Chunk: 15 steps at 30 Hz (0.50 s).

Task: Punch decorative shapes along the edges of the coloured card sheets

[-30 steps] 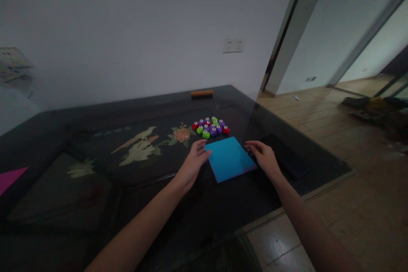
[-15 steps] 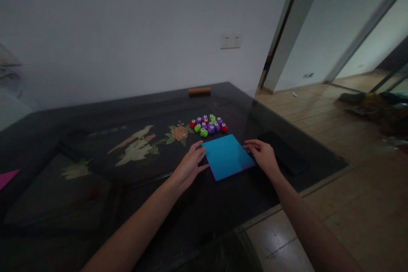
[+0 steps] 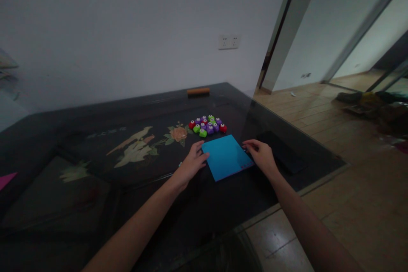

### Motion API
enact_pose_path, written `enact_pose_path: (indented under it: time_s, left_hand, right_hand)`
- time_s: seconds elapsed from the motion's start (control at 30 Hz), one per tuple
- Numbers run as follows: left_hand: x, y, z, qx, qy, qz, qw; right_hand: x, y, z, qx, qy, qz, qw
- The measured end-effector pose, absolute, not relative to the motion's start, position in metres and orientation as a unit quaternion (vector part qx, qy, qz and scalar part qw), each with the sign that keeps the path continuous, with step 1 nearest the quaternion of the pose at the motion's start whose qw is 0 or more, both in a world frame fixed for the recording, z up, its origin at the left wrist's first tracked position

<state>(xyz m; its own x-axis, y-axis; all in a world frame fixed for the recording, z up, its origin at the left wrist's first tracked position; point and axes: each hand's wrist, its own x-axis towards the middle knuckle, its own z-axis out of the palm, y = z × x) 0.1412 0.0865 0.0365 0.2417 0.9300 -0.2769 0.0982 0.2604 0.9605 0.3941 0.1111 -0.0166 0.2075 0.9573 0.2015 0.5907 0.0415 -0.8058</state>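
A flat blue square booklet or board (image 3: 225,157) lies on the dark table, with small pinkish marks near its front right corner. Along its left edge is my left hand (image 3: 193,159), the thumb over the top and the fingers at the edge, gripping it. My right hand (image 3: 259,153) is at the right edge with thumb and forefinger pinched together. Something small and pale shows at those fingertips, too small to name. Just behind the blue square sits a cluster of small red, green and purple toy pieces (image 3: 207,126), each with an eye-like top.
The glossy dark table (image 3: 197,208) carries a bird-and-flower inlay (image 3: 135,148). A long black object (image 3: 282,153) lies right of my right hand. Toward the back rests an orange-brown cylinder (image 3: 198,92). A pink sheet corner (image 3: 6,179) shows at far left.
My left thumb has moved from beside the blue square onto its left edge. My right fingers have closed a little at the right edge. The view has shifted slightly.
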Motion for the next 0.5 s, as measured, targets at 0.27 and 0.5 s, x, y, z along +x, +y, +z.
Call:
enact_pose_path:
  time_s: [0.27, 0.5]
  left_hand:
    - [0.141, 0.086, 0.019, 0.739, 0.508, 0.283, 0.340]
    - [0.156, 0.057, 0.017, 0.856, 0.449, 0.173, 0.191]
  right_hand:
    - [0.395, 0.113, -0.019, -0.660, -0.604, 0.199, 0.401]
    - [0.397, 0.115, -0.022, -0.650, -0.622, 0.181, 0.397]
